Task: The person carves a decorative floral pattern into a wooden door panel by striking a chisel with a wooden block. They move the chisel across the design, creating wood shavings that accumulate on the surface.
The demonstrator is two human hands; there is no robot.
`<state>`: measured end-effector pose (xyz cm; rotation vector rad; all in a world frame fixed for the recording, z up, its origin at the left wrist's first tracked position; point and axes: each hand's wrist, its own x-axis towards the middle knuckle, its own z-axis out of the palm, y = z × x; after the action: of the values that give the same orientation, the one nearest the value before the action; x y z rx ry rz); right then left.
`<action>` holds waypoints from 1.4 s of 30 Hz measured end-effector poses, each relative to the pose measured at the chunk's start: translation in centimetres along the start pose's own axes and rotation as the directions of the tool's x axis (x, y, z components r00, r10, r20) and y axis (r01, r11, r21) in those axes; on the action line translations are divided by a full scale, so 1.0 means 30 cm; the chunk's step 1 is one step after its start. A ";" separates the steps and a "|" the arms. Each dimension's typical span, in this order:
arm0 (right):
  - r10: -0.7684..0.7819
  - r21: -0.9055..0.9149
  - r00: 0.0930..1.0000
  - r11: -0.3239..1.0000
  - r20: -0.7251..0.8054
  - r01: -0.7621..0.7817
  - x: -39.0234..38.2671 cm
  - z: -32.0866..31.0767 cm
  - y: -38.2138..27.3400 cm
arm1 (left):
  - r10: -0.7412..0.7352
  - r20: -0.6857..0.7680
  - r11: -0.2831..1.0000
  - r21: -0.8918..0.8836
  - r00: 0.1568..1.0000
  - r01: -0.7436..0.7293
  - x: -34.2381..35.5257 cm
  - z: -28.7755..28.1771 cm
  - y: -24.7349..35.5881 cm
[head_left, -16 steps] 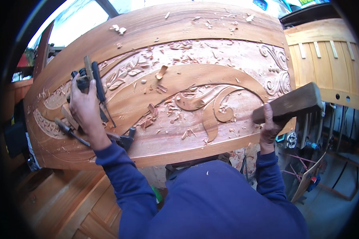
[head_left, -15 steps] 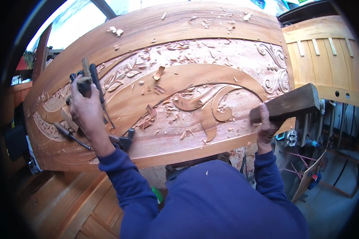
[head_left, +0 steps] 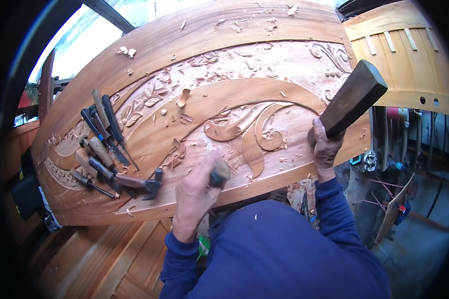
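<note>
In my right hand (head_left: 327, 149) is a dark wooden mallet (head_left: 355, 98), its thick block tilted up over the right end of a carved wooden panel (head_left: 204, 104). My left hand (head_left: 195, 192) is closed around a chisel handle (head_left: 220, 173) with a pale wooden end and a dark band; its blade is hidden and the hand is slightly blurred. That hand hovers above the panel's near edge. Scrolls (head_left: 272, 139) and leaves (head_left: 147, 97) stand in relief on the panel. A claw hammer (head_left: 152, 184) lies to the left of my left hand.
Several chisels (head_left: 105, 122) lie bunched on the panel's left part, with a slim-shafted tool (head_left: 87, 180) nearer me. Wood shavings (head_left: 177, 152) are scattered over the carving. A yellowish slatted wood panel (head_left: 404, 55) stands at the far right; panelled wood (head_left: 129, 261) lies below left.
My left hand has moved right and nearer me from the bunched tools, bringing the chisel away. The mallet in my right hand has swung from nearly level to steeply raised.
</note>
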<state>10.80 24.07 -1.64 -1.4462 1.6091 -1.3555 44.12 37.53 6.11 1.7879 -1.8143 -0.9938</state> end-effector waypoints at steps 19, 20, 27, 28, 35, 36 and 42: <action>0.024 0.132 0.915 0.988 0.403 -0.084 0.092 0.119 -0.375 | -0.322 -0.421 0.499 -0.837 0.848 -0.226 0.277 -0.173 -0.186; 0.022 0.128 0.912 0.988 0.409 -0.081 0.097 0.141 -0.386 | -0.279 -0.367 0.491 -0.849 0.887 -0.197 0.315 -0.185 -0.198; -0.136 0.297 0.913 0.955 0.384 0.018 0.130 0.229 -0.482 | -0.126 -0.230 0.543 -0.830 0.965 -0.127 0.477 -0.189 -0.267; -0.168 0.285 0.908 0.957 0.385 0.056 0.134 0.233 -0.489 | -0.094 -0.215 0.545 -0.828 0.972 -0.131 0.484 -0.193 -0.273; -0.219 0.240 0.906 0.961 0.362 0.136 0.144 0.246 -0.487 | 0.004 -0.090 0.606 -0.792 0.996 -0.074 0.544 -0.197 -0.266; -0.214 0.238 0.908 0.962 0.361 0.133 0.142 0.246 -0.486 | 0.004 -0.085 0.606 -0.792 0.996 -0.070 0.549 -0.195 -0.269; -0.163 0.243 0.936 0.966 0.312 0.087 0.155 0.235 -0.480 | 0.087 -0.041 0.624 -0.777 0.995 -0.086 0.581 -0.202 -0.283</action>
<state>21.19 19.04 10.44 -1.5594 1.1282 -1.2397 52.60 19.90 0.65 1.1213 -1.1322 -1.4454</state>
